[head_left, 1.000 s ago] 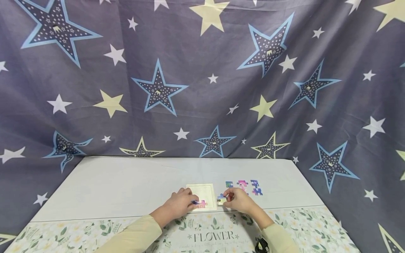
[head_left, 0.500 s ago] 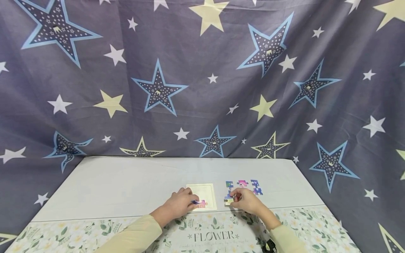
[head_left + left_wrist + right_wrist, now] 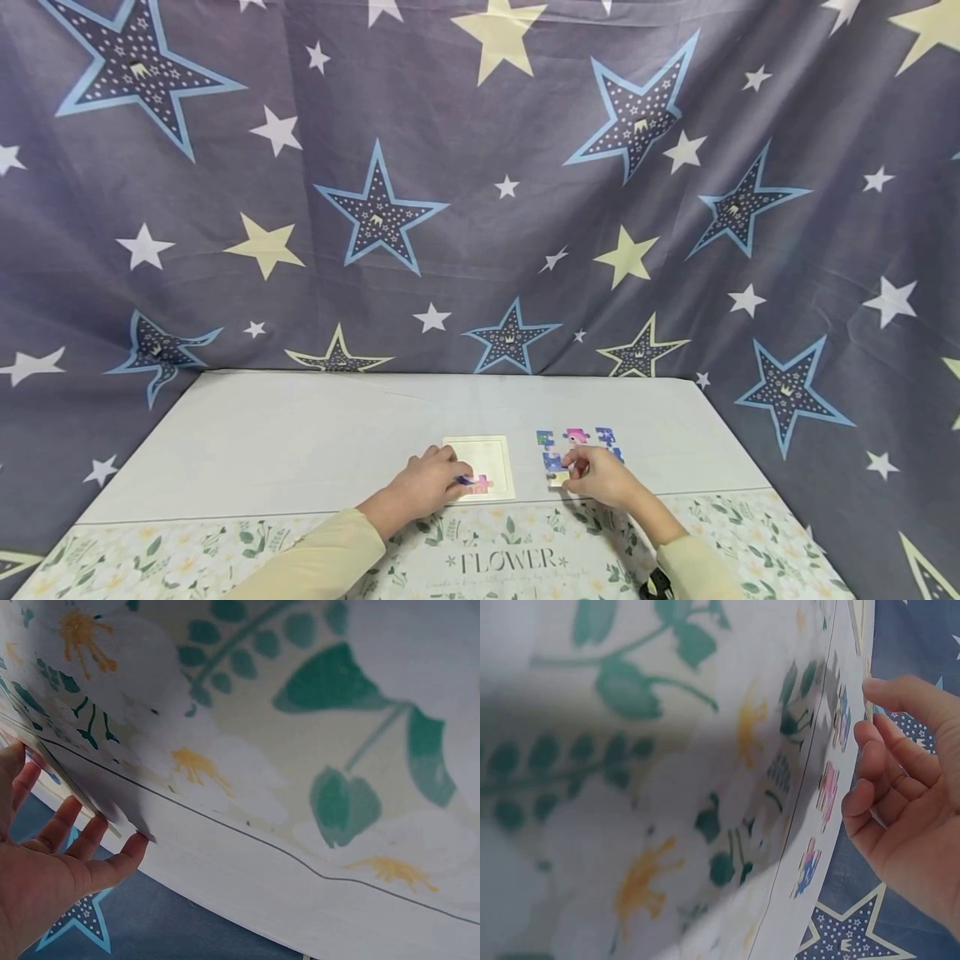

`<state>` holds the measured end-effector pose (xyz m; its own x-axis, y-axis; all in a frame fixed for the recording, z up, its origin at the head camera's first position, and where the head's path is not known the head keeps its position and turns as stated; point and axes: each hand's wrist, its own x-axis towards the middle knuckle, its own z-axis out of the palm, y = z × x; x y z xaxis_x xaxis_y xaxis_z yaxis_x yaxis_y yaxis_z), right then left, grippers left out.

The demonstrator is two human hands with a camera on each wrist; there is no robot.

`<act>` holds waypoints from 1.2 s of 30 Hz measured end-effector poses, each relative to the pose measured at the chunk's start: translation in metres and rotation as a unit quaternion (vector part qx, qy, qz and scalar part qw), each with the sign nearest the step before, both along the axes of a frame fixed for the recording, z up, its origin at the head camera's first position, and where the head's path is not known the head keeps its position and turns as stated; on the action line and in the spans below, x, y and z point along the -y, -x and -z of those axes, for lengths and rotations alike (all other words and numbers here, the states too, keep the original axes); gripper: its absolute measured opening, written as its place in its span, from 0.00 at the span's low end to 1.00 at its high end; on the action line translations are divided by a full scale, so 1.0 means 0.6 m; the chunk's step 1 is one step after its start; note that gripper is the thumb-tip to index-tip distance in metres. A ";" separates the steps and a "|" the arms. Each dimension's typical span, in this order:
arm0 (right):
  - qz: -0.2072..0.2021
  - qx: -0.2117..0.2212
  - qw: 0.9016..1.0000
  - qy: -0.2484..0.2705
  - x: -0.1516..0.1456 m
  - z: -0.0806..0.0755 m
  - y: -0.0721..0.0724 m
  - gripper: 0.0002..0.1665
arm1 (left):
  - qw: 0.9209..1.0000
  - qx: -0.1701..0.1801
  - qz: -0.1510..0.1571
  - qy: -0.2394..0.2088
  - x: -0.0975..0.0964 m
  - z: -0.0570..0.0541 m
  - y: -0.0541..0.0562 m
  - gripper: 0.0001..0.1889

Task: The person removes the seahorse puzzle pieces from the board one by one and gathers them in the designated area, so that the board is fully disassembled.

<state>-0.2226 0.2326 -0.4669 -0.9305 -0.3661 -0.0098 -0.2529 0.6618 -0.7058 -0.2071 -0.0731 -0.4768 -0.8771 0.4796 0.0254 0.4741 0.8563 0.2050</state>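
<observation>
In the head view my left hand (image 3: 430,481) grips the left side of a cream puzzle tray (image 3: 487,450). A pink puzzle piece (image 3: 484,482) lies in the tray by my fingertips, with a dark blue sliver partly hidden under them. The left wrist view shows the left hand (image 3: 56,862) bent over the tray's edge (image 3: 67,776). My right hand (image 3: 603,477) pinches a yellow and blue puzzle piece (image 3: 557,480) by its right side, close over the table. In the right wrist view the right hand (image 3: 907,780) has its thumb and index finger near each other.
Several loose puzzle pieces lie in rows right of the tray, among them a green-blue one (image 3: 544,437), a pink one (image 3: 575,436) and a blue one (image 3: 604,435). A floral cloth (image 3: 510,533) covers the near table; a starry curtain (image 3: 420,108) hangs behind.
My right hand has moved rightward, away from the tray, and the yellow and blue puzzle piece has come along to the loose pieces. The left hand stays on the tray.
</observation>
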 end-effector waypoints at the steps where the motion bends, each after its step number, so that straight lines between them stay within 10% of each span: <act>1: -0.003 -0.001 1.000 0.000 -0.002 0.000 0.000 0.16 | 1.000 0.000 0.000 0.000 0.000 0.000 0.000 0.19; 36: 0.036 -0.001 0.999 -0.027 -0.074 0.001 -0.009 0.17 | 1.000 -0.003 0.003 0.005 0.001 -0.001 -0.003 0.18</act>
